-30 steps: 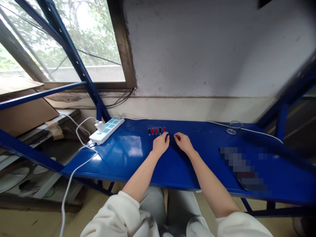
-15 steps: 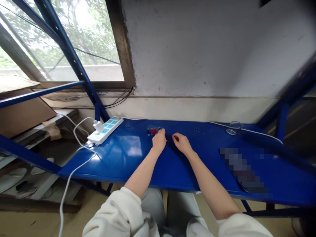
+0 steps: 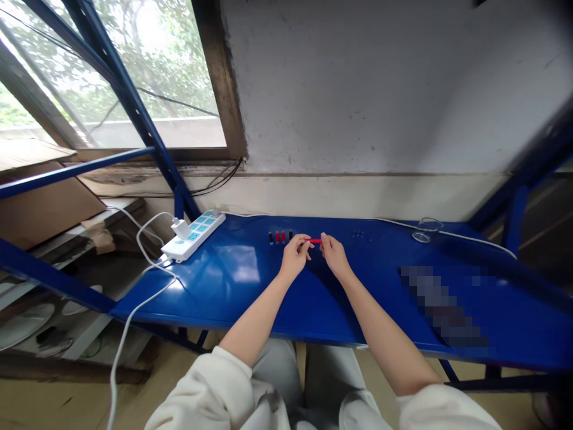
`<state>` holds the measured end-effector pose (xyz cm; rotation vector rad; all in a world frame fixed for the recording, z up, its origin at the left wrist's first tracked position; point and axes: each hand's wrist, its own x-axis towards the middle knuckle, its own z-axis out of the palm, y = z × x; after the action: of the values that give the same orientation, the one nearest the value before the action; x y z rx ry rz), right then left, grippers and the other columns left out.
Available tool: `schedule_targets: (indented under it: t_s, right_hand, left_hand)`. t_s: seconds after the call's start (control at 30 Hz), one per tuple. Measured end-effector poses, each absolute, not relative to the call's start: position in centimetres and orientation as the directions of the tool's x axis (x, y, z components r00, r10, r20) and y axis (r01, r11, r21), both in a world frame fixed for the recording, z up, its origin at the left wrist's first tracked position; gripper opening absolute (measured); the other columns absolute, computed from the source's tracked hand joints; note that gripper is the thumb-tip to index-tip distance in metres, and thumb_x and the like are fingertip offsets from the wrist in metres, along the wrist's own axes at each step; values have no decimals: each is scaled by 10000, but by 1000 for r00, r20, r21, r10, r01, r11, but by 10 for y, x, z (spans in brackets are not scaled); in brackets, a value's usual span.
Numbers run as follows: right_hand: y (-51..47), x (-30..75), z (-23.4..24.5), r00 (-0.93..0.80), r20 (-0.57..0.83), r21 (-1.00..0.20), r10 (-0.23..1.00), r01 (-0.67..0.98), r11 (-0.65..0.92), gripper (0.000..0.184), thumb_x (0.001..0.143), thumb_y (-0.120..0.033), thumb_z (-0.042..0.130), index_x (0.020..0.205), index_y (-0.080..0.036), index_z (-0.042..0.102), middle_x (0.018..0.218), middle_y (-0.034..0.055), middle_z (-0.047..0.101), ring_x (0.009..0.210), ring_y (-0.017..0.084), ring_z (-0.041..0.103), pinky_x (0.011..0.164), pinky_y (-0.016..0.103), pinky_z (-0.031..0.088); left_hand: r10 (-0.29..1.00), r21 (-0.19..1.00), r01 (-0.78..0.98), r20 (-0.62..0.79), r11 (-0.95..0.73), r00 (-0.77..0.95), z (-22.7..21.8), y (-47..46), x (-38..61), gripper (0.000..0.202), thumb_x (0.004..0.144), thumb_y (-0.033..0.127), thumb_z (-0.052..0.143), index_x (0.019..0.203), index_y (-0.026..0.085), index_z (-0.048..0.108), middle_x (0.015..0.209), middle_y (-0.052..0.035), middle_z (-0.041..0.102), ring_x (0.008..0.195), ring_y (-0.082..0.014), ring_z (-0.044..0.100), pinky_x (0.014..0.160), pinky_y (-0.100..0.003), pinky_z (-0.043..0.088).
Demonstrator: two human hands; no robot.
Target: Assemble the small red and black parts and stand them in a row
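A slim red stick-like piece [image 3: 315, 240] is held level between my two hands above the blue table [image 3: 250, 298]. My left hand [image 3: 293, 255] pinches its left end with closed fingertips. At the right end, my right hand [image 3: 335, 257] grips it, covering that tip. Just behind and left of my left hand is a short row of small cylinders: a black one [image 3: 270, 237], two red ones [image 3: 280, 236] side by side and another black one [image 3: 290, 233]. They are too small for me to tell their exact kind.
A white power strip [image 3: 193, 239] with a plugged-in cable lies at the left. Tiny clear pieces [image 3: 357, 234] are scattered right of my hands. Farther right are clear round items [image 3: 421, 236] beside a white cable [image 3: 478, 240] and a blurred-out dark object [image 3: 443, 304].
My left hand has drawn back from the row, uncovering its right-hand black cylinder. The red piece now shows between both hands, and my right hand has closed on its other end.
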<state>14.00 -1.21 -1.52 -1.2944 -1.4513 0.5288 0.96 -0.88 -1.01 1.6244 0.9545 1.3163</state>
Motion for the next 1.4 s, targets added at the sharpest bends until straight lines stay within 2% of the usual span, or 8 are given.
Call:
schedule_targets:
  t_s: [0.17, 0.33, 0.63, 0.8, 0.9, 1.23, 1.3, 1.4]
  right_hand:
    - [-19, 138, -7, 148, 453, -809, 879, 483, 335, 420, 841, -522, 310, 604, -198, 433, 555, -9, 485, 513, 111, 428, 520, 231, 327]
    - [-22, 137, -2, 64, 477, -779, 877, 492, 388, 342, 841, -460, 358, 667, -194, 485, 566, -17, 490, 524, 109, 447, 533, 228, 340]
    - [-17, 136, -10, -11, 462, -805, 887, 416, 424, 219, 802, -396, 434, 836, -192, 504, 715, 26, 584, 606, 131, 530, 579, 255, 413]
    - [-17, 137, -9, 9, 443, -830, 897, 381, 407, 212, 788, -392, 451, 842, -194, 502, 721, 35, 594, 605, 139, 543, 553, 262, 422]
    - [-18, 137, -7, 27, 434, -844, 900, 362, 396, 226, 780, -404, 464, 849, -194, 506, 720, 38, 600, 602, 143, 550, 541, 263, 425]
    - [-12, 145, -7, 95, 429, -871, 898, 308, 383, 247, 765, -425, 494, 834, -188, 495, 708, 30, 579, 573, 122, 525, 542, 254, 423]
    - [-11, 145, -5, 123, 411, -893, 903, 253, 372, 269, 753, -444, 504, 823, -185, 493, 703, 24, 570, 551, 110, 508, 527, 249, 419]
    - [-13, 142, -1, 115, 353, -929, 928, 161, 334, 306, 724, -477, 529, 801, -182, 496, 670, 8, 553, 522, 99, 484, 487, 235, 398]
  left_hand:
    - [923, 930, 74, 345, -361, 169, -9, -9, 9, 254, 841, 389, 398, 875, 154, 488, 695, -4, 586, 425, -47, 494, 479, -185, 412]
    - [942, 940, 76, 328, -333, 77, -9, -8, 8, 313, 833, 456, 388, 801, 158, 482, 604, 24, 547, 407, -52, 480, 460, -182, 393]
    - [943, 944, 33, 330, -329, -33, -7, -7, 4, 304, 832, 445, 401, 816, 153, 482, 624, 19, 545, 389, -38, 456, 439, -174, 396]
    - [952, 953, -54, 302, -299, 45, -10, -4, 6, 319, 818, 437, 433, 955, 154, 491, 711, -4, 580, 391, -41, 485, 437, -183, 409]
    - [956, 957, -98, 281, -272, 84, -9, -4, 7, 322, 792, 435, 478, 948, 153, 491, 737, -9, 592, 392, -47, 506, 419, -181, 397]
    - [970, 969, -157, 162, -191, -181, 3, -3, -2, 357, 757, 486, 505, 780, 129, 508, 600, 10, 556, 358, -35, 447, 362, -165, 310]
    - [977, 975, -143, 150, -172, -150, 2, -3, -2, 356, 723, 481, 553, 758, 128, 526, 577, 15, 555, 366, -35, 443, 372, -166, 320]
    - [990, 981, -130, 142, -141, 2, -1, -4, 1, 351, 681, 466, 606, 741, 124, 552, 543, 19, 558, 364, -41, 448, 380, -170, 332]
